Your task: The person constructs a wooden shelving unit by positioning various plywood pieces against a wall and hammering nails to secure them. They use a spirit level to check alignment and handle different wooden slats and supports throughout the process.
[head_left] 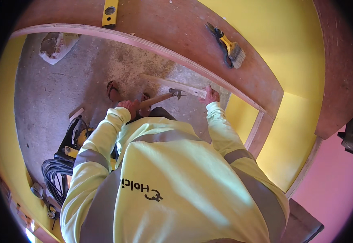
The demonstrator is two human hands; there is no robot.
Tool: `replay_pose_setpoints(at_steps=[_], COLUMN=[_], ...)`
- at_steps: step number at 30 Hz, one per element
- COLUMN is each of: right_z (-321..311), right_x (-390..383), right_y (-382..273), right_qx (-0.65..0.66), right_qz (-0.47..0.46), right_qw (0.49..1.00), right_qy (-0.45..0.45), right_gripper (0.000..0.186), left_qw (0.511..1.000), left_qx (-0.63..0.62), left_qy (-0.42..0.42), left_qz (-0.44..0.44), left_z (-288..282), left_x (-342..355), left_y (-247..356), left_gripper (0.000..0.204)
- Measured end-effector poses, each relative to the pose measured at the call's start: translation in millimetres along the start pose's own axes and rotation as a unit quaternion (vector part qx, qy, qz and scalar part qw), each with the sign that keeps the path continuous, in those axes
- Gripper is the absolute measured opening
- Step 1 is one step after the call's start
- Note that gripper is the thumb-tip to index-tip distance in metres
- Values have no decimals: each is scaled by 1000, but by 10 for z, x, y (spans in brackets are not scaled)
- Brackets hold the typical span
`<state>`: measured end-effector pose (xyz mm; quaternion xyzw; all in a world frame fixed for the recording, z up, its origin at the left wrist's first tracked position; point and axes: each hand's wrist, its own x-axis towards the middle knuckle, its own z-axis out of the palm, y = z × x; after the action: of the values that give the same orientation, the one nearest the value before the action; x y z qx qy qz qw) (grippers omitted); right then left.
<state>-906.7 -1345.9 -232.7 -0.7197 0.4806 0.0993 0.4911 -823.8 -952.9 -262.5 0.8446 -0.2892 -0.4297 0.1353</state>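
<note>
Left hand (129, 107) grips the claw hammer (160, 98) at eleven o'clock, right hand (211, 96) the wooden batten (191, 90) at twelve; a slack one-handed hold could let the batten twist, deflecting the hammer.

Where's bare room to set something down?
Reddish board, between the yellow level and the brush; concrete floor, between the left yellow wall and the sandaled foot. Crowded: around the coiled black cable, and between the left hand and right hand, with hammer and wood strip.
</note>
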Motion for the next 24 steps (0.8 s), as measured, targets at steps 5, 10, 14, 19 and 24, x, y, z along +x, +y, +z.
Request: replay_pose_setpoints(at_steps=[5,10,14,19,24], right_z=[70,-29,-885,-1297,-351], right_x=[-54,-372,-934,-1180,-872], right_y=[354,54,-886,-1442,-1097], right_qx=[17,-224,-101,239,4], right_qz=[-138,-219,-366,-446,-305], right_qw=[990,949,923,862,952], right_qy=[-10,-18,-58,22,22], right_gripper=[42,35,18,41,70], left_qw=[999,994,983,971,961], left_qx=[46,50,54,13,-24], left_qy=[-2,9,4,43,72], left_qz=[-15,-101,-173,-235,-265], left_z=[-301,-289,-426,-230,-152], left_x=[-436,-899,-1344,-1565,-1620], left_y=[-102,-351,-388,-468,-262], left_gripper=[30,26,26,36,35])
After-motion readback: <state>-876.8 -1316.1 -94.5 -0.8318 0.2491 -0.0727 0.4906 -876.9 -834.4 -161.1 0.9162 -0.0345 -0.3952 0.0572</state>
